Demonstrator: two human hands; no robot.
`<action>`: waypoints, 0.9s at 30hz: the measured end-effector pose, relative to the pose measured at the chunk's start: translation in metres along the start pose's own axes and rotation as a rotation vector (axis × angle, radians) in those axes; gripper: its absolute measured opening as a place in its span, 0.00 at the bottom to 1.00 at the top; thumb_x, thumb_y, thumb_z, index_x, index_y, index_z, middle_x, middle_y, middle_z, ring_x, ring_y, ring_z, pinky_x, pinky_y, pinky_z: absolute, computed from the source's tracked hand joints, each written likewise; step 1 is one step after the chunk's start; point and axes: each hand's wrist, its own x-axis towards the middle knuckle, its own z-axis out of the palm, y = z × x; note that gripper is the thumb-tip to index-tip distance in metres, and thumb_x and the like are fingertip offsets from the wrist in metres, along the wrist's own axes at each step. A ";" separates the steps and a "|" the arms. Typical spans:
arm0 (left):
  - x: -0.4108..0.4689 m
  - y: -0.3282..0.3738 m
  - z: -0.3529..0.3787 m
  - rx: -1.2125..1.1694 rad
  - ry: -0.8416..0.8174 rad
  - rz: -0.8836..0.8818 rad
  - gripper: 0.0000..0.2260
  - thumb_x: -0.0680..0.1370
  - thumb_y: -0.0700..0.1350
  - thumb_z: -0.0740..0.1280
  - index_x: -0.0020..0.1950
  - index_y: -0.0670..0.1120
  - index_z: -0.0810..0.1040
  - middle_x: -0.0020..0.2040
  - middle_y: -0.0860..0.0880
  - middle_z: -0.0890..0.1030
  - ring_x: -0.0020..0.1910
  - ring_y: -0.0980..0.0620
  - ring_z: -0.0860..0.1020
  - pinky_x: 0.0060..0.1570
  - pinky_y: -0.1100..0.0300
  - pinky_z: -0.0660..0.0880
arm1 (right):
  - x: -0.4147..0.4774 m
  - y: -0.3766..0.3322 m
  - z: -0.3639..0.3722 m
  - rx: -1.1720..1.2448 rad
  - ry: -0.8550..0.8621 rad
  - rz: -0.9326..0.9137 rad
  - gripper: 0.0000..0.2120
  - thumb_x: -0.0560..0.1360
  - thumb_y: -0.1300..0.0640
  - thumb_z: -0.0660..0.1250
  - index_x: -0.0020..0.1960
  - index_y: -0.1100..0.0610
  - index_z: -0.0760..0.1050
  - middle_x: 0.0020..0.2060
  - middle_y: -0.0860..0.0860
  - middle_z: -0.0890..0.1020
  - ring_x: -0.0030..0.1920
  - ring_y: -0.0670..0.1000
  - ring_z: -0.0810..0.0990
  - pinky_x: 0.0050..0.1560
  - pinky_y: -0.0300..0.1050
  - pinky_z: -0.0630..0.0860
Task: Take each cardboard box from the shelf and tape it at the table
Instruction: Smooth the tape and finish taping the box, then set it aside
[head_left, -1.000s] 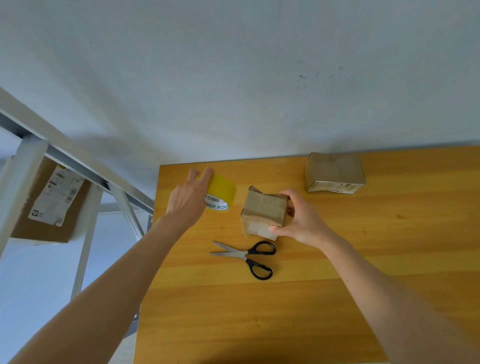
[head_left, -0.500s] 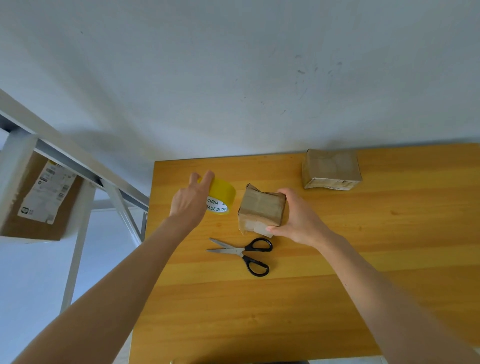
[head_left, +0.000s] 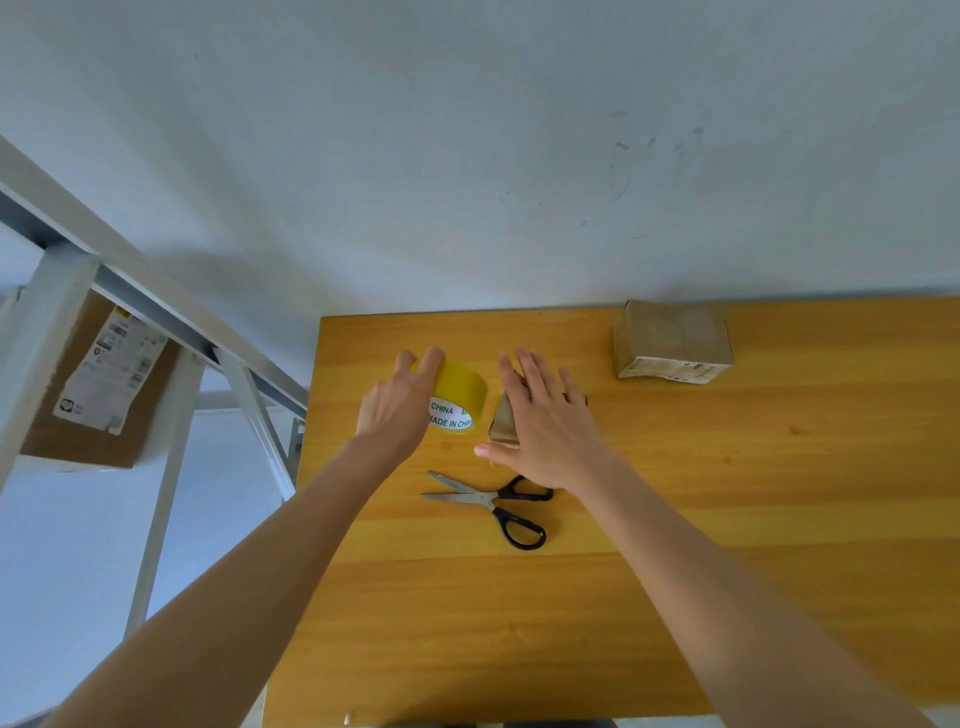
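Both hands down on the bench, one per item.

Left hand (head_left: 400, 405) on the yellow tape roll (head_left: 460, 395), fingers hooked over its top; thumb hidden. Right hand (head_left: 545, 431) flat, fingers straight and spread, lying on the small cardboard box (head_left: 503, 423), which sits just right of the roll near the bench's (head_left: 727, 519) far left corner. Scissors (head_left: 493, 501) lie just in front of the box, blades slightly apart and pointing left. Second box (head_left: 670, 338) at the far edge, well to the right. Labelled box (head_left: 88, 415) on the white shelf (head_left: 47, 312) at left.
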 end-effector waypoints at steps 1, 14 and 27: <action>-0.001 -0.001 0.000 -0.011 -0.001 0.004 0.21 0.79 0.35 0.61 0.69 0.50 0.62 0.61 0.42 0.70 0.38 0.39 0.79 0.33 0.50 0.78 | 0.000 0.000 0.002 -0.006 0.012 -0.001 0.51 0.73 0.27 0.56 0.78 0.55 0.32 0.79 0.55 0.40 0.79 0.55 0.40 0.77 0.56 0.41; 0.006 0.012 -0.032 0.130 0.067 0.171 0.30 0.73 0.30 0.65 0.72 0.49 0.62 0.66 0.46 0.68 0.65 0.45 0.68 0.52 0.54 0.71 | -0.021 0.029 -0.004 0.203 0.133 -0.020 0.41 0.72 0.34 0.64 0.75 0.58 0.58 0.67 0.54 0.70 0.65 0.54 0.71 0.66 0.48 0.65; 0.015 0.025 -0.029 0.556 0.055 0.558 0.45 0.77 0.34 0.61 0.73 0.64 0.31 0.62 0.43 0.68 0.53 0.46 0.69 0.49 0.54 0.73 | -0.047 0.069 -0.003 0.360 0.147 0.044 0.40 0.71 0.39 0.68 0.73 0.57 0.56 0.70 0.55 0.67 0.65 0.57 0.71 0.63 0.55 0.73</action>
